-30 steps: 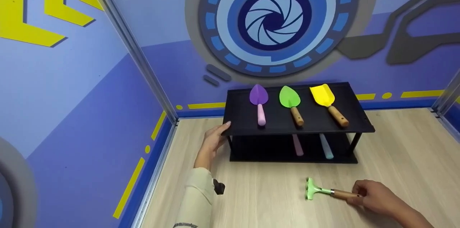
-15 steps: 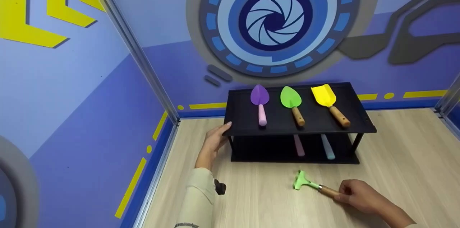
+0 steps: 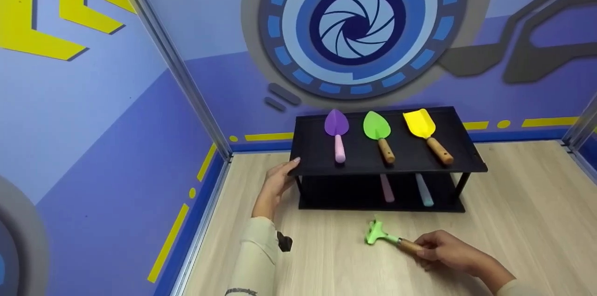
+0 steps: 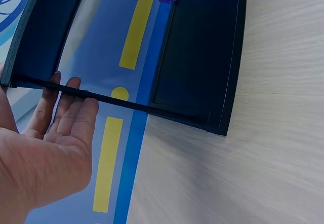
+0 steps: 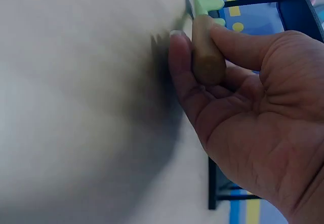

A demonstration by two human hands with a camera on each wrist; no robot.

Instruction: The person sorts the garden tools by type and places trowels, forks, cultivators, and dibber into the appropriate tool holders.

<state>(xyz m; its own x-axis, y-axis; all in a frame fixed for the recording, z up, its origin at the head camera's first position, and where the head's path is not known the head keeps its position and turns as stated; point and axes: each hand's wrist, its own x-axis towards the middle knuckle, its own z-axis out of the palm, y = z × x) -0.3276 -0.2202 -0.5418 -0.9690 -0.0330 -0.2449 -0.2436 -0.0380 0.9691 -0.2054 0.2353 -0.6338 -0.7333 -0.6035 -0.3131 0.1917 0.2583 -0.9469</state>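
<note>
My right hand (image 3: 450,252) pinches the wooden handle of a small green hand rake (image 3: 374,232) between thumb and fingers, over the table in front of a black two-tier rack (image 3: 312,147). In the right wrist view the butt of the rake's handle (image 5: 208,64) shows between the fingertips, and the green head is partly cut off by the top edge. My left hand (image 3: 276,185) holds the rack's upper tier at its left front corner. Seen from the left wrist, the fingers of that hand (image 4: 55,127) reach under the tier beside a thin post.
On the upper tier lie a purple trowel (image 3: 336,123), a green trowel (image 3: 376,126) and a yellow scoop (image 3: 419,123). Pink (image 3: 387,189) and light-blue (image 3: 424,189) handles stick out on the lower tier, their heads hidden. Patterned walls (image 3: 210,91) stand behind and left.
My right hand has carried the hand rake left and slightly away from me, toward the front of the rack. The left hand keeps its place on the rack.
</note>
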